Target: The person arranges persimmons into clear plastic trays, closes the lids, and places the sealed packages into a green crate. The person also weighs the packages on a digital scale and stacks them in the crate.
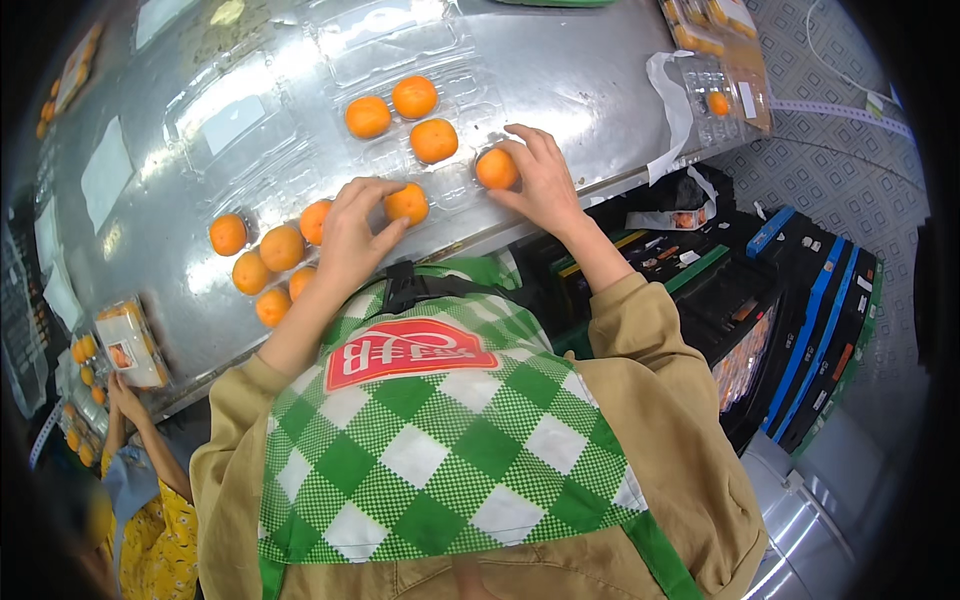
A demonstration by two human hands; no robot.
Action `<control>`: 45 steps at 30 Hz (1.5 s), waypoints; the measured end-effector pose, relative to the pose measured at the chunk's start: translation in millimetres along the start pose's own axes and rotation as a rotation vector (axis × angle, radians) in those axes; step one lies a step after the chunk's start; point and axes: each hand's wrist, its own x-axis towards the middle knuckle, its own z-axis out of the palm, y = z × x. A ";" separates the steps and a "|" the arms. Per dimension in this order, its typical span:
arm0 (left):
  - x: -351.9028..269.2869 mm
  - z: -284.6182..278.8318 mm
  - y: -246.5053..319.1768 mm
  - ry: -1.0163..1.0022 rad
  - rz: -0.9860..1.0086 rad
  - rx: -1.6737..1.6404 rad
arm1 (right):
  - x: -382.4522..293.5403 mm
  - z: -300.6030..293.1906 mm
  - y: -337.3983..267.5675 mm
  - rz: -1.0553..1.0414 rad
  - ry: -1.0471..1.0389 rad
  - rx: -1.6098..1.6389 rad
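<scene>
My right hand point(541, 178) has its thumb and fingers around a round orange fruit point(495, 169) at the right end of a clear plastic tray point(457, 187). With thumb and fingertips, my left hand point(352, 236) grips another orange fruit point(406, 205) by its left side, at the tray's near edge. Three more fruits, one of them a middle fruit point(433, 141), sit farther back in the tray. Several loose fruits point(282, 248) lie on the metal table left of my left hand, some partly hidden behind it and my forearm.
A clear empty container point(229, 124) lies farther left on the metal table point(592, 67). Packed fruit point(705, 30) and a partly filled tray point(697, 105) stand at the right end. Black crates point(795, 337) are at my right. Another person's hands point(127, 397) hold a labelled pack point(131, 345) at left.
</scene>
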 end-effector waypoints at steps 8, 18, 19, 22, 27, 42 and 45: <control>1.7 -5.5 22.6 -0.036 0.030 -0.192 | 3.7 -17.5 -46.9 0.187 0.072 0.643; 9.9 6.9 50.4 -0.016 -0.015 -0.594 | 3.9 -26.9 -102.1 0.336 0.015 1.166; 9.3 7.0 51.1 -0.012 -0.018 -0.609 | 3.8 -27.3 -102.9 0.354 0.011 1.188; 9.4 5.8 51.2 -0.030 -0.024 -0.583 | 3.7 -23.9 -101.5 0.407 -0.004 1.207; 7.9 3.9 51.0 -0.095 -0.072 -0.608 | 7.5 -26.7 -103.6 0.672 -0.042 1.553; 13.8 -3.6 29.7 -0.002 -0.013 -0.282 | 84.6 -106.4 46.4 0.670 0.204 1.479; 10.3 -5.3 24.4 0.004 -0.097 -0.255 | 158.7 -201.6 126.5 0.490 0.509 1.391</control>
